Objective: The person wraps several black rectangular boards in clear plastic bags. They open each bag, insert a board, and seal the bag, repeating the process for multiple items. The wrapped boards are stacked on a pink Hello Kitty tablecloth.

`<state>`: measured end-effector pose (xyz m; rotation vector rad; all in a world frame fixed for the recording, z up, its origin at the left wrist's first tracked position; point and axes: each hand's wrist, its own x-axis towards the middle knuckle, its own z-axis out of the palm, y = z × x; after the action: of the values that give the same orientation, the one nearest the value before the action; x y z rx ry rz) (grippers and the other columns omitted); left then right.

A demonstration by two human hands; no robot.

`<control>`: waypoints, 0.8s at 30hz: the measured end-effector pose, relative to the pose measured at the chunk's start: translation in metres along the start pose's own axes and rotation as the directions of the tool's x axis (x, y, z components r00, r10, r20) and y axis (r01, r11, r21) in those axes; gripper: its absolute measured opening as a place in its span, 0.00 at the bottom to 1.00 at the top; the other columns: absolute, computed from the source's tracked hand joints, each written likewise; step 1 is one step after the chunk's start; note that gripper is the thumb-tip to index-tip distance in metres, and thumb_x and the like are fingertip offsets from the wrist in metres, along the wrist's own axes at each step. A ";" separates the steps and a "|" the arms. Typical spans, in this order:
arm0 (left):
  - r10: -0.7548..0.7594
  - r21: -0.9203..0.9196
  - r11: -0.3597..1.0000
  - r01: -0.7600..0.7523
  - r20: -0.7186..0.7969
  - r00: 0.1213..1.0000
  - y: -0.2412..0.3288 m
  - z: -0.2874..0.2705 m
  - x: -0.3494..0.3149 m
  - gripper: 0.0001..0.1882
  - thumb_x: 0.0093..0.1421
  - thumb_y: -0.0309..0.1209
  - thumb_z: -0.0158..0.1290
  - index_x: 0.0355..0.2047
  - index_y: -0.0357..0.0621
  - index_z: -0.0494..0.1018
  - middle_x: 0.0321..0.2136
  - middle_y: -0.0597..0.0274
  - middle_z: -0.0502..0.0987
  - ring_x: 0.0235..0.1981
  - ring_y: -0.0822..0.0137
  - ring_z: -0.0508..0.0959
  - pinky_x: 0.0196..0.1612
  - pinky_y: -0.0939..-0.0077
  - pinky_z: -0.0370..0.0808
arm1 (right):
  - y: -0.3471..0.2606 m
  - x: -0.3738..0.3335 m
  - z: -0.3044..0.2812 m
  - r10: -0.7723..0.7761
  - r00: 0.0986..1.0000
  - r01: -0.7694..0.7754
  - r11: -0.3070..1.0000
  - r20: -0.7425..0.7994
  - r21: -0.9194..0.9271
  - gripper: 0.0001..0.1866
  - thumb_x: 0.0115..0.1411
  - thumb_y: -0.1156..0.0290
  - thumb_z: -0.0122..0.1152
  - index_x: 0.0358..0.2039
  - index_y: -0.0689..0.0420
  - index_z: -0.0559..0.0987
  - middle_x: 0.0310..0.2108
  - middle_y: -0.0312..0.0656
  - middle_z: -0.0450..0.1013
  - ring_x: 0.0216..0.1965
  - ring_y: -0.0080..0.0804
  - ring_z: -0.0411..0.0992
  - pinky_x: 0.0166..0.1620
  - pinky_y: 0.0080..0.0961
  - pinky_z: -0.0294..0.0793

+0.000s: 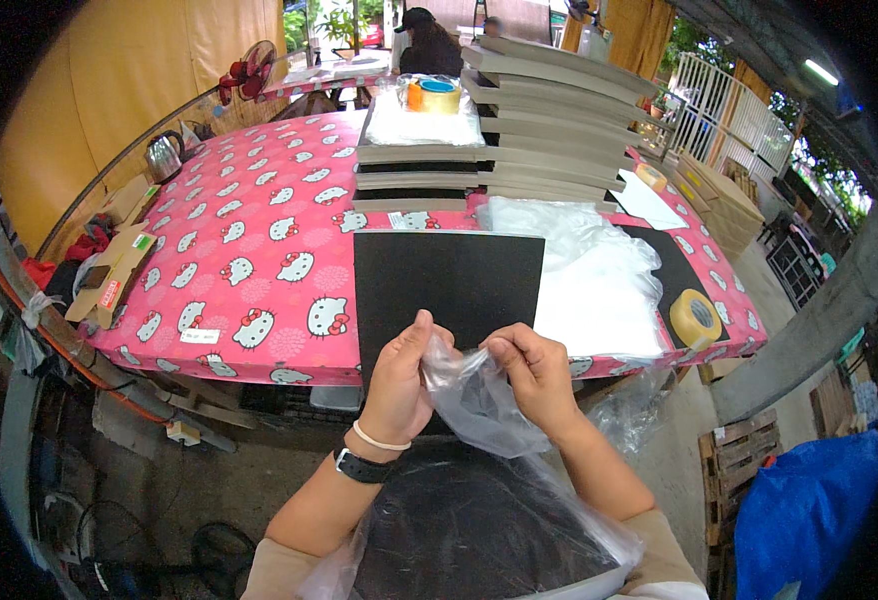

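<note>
Between my hands hangs a clear plastic bag (489, 410), its mouth gathered at my fingers and its body draped down over my lap. My left hand (409, 370), with a watch and a band at the wrist, grips one side of the bag's edge, thumb up. Opposite it, my right hand (534, 375) pinches the other side. Just beyond them, a flat black board (449, 280) lies at the table's front edge, partly hidden by my hands. To its right is a pile of clear plastic bags (599, 270).
Tall stacks of grey-edged boards (559, 130) stand at the back of the pink patterned table (239, 230). A tape roll (695, 318) sits at the right edge. A kettle (165, 157) and cardboard box (114, 270) line the left. A person (429, 45) sits far off.
</note>
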<state>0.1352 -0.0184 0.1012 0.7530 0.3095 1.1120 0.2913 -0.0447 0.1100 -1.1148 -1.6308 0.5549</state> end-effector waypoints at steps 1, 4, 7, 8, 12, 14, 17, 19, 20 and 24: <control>0.001 -0.073 0.997 -0.001 0.001 1.000 -0.001 -0.003 0.001 0.15 0.59 0.42 0.40 0.23 0.44 0.65 0.18 0.67 0.67 0.20 0.78 0.67 0.25 0.85 0.65 | 0.004 0.002 0.000 -0.052 0.998 0.051 0.998 -0.027 -0.027 0.08 0.55 0.71 0.49 0.26 0.62 0.72 0.18 0.39 0.67 0.20 0.22 0.65 0.25 0.16 0.64; 0.009 0.000 1.000 -0.009 -0.097 0.995 -0.006 -0.004 0.000 0.13 0.58 0.42 0.41 0.25 0.46 0.63 0.17 0.70 0.65 0.18 0.79 0.64 0.23 0.84 0.64 | 0.011 0.003 -0.002 -0.035 0.999 0.034 0.981 0.000 0.189 0.08 0.56 0.70 0.48 0.26 0.62 0.72 0.23 0.38 0.68 0.24 0.22 0.66 0.28 0.16 0.64; 0.033 -0.057 0.998 -0.032 0.019 0.999 -0.007 -0.006 0.000 0.09 0.57 0.37 0.44 0.32 0.45 0.64 0.19 0.71 0.65 0.21 0.82 0.64 0.25 0.87 0.64 | 0.007 0.002 -0.007 0.112 0.987 -0.158 0.838 0.118 0.522 0.08 0.57 0.68 0.46 0.29 0.60 0.69 0.27 0.38 0.68 0.27 0.21 0.65 0.33 0.17 0.64; -0.011 0.076 0.997 0.007 0.055 0.998 -0.007 -0.005 0.000 0.10 0.56 0.36 0.47 0.34 0.45 0.64 0.21 0.72 0.66 0.22 0.82 0.65 0.26 0.87 0.64 | 0.008 0.003 -0.008 0.155 0.978 -0.207 0.689 0.137 0.695 0.09 0.57 0.67 0.46 0.29 0.59 0.69 0.27 0.38 0.68 0.27 0.22 0.65 0.33 0.17 0.65; -0.370 0.613 0.790 0.027 0.441 0.817 0.016 0.010 -0.018 0.25 0.43 0.31 0.60 0.41 0.38 0.65 0.26 0.71 0.69 0.29 0.80 0.67 0.30 0.85 0.66 | 0.006 0.006 -0.035 0.070 0.962 -0.273 0.159 0.265 0.949 0.11 0.56 0.62 0.47 0.29 0.57 0.65 0.19 0.34 0.63 0.19 0.19 0.62 0.22 0.15 0.64; -0.714 0.865 0.501 -0.005 0.417 0.562 0.019 -0.014 -0.013 0.24 0.40 0.33 0.62 0.37 0.37 0.68 0.26 0.69 0.71 0.29 0.78 0.70 0.32 0.83 0.66 | 0.006 0.004 -0.051 -0.024 0.958 -0.276 0.193 0.286 0.942 0.10 0.56 0.63 0.48 0.29 0.56 0.64 0.17 0.32 0.62 0.16 0.17 0.60 0.18 0.12 0.59; -0.528 0.919 0.031 -0.394 0.350 0.774 0.024 -0.082 0.000 0.23 0.41 0.34 0.59 0.37 0.37 0.69 0.33 0.61 0.72 0.34 0.68 0.71 0.38 0.76 0.66 | -0.004 0.001 -0.056 0.088 0.977 -0.214 0.488 0.196 0.846 0.09 0.56 0.64 0.48 0.27 0.56 0.65 0.16 0.31 0.61 0.15 0.14 0.58 0.15 0.10 0.55; -0.001 0.910 -0.255 -0.326 0.337 0.941 0.042 -0.072 -0.004 0.22 0.44 0.34 0.56 0.40 0.38 0.68 0.44 0.53 0.67 0.44 0.60 0.67 0.46 0.71 0.63 | -0.002 0.001 -0.058 0.214 0.977 -0.182 0.787 0.015 0.589 0.09 0.57 0.64 0.48 0.26 0.56 0.66 0.16 0.31 0.62 0.15 0.12 0.58 0.16 0.10 0.55; 0.248 0.912 -0.083 -0.402 0.410 0.878 0.042 -0.053 -0.005 0.32 0.40 0.35 0.59 0.47 0.41 0.63 0.48 0.50 0.61 0.50 0.57 0.62 0.51 0.68 0.59 | -0.001 0.001 -0.042 0.190 0.982 -0.163 0.846 -0.001 0.508 0.09 0.57 0.65 0.47 0.25 0.57 0.68 0.18 0.32 0.66 0.17 0.12 0.60 0.17 0.10 0.57; 0.201 0.816 0.432 -0.384 0.327 0.923 -0.003 0.022 -0.021 0.35 0.42 0.37 0.59 0.49 0.41 0.57 0.43 0.52 0.66 0.44 0.61 0.67 0.44 0.70 0.65 | -0.025 0.001 -0.008 0.033 0.994 -0.051 0.982 0.101 0.182 0.03 0.53 0.74 0.52 0.29 0.58 0.70 0.20 0.34 0.69 0.19 0.15 0.63 0.22 0.13 0.62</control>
<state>0.1408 -0.0464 0.1127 1.9050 0.6286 1.1703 0.2883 -0.0565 0.1335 -0.9995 -1.6060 0.7830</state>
